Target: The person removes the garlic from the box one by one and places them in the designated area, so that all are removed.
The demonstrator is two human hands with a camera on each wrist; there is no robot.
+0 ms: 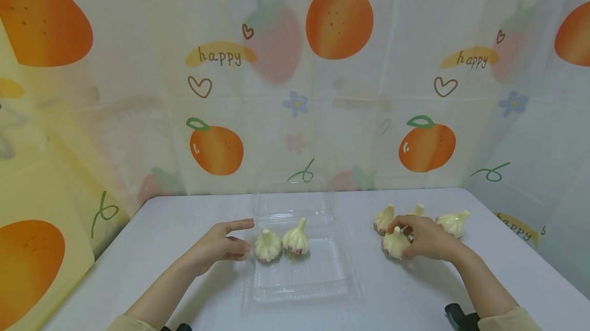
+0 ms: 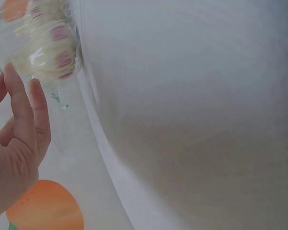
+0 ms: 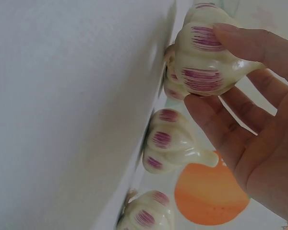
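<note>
In the head view my right hand (image 1: 426, 238) pinches a garlic bulb (image 1: 395, 243) between thumb and fingers, at the right of the table. The right wrist view shows this white bulb (image 3: 201, 62) with purple streaks, my thumb on one side and fingertips on the other. My left hand (image 1: 224, 245), its fingers extended, touches the left side of a clear plastic clamshell box (image 1: 318, 280). Inside that box, towards its left and middle, sit two garlic bulbs, one on the left (image 1: 268, 246) and one beside it (image 1: 296, 238).
Behind the right hand stand more garlic bulbs: one at the left (image 1: 383, 219), one partly hidden (image 1: 417, 210), and one at the right (image 1: 454, 223). The box's raised clear lid (image 1: 295, 200) leans at the back. A fruit-printed curtain (image 1: 341, 90) borders the white table (image 1: 193, 295).
</note>
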